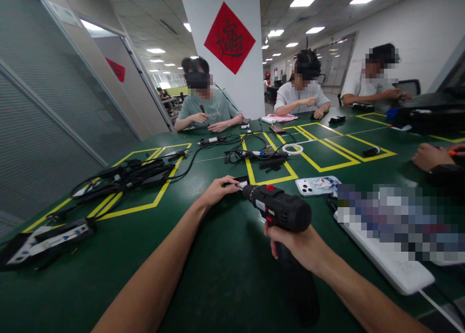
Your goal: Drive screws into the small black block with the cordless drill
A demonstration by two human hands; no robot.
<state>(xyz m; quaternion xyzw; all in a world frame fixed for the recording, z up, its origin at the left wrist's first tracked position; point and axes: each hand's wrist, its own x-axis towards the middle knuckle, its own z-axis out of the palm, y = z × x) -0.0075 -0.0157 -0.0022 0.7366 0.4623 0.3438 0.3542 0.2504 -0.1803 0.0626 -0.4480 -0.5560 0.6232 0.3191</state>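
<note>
My right hand [296,243] is wrapped round the grip of a black cordless drill [279,209] with red buttons, its nose pointing left and away. The drill's tip meets a small black part [238,181] lying on the green table [203,255]. My left hand [218,190] rests on the table with its fingers pinched on that small part, right at the drill's tip.
A phone in a cartoon case [317,185] lies just right of the drill. A white power strip [388,260] sits at the right. Cables and tools [123,175] lie in yellow-taped squares. Three people sit across the table; another person's hand [430,156] is at right.
</note>
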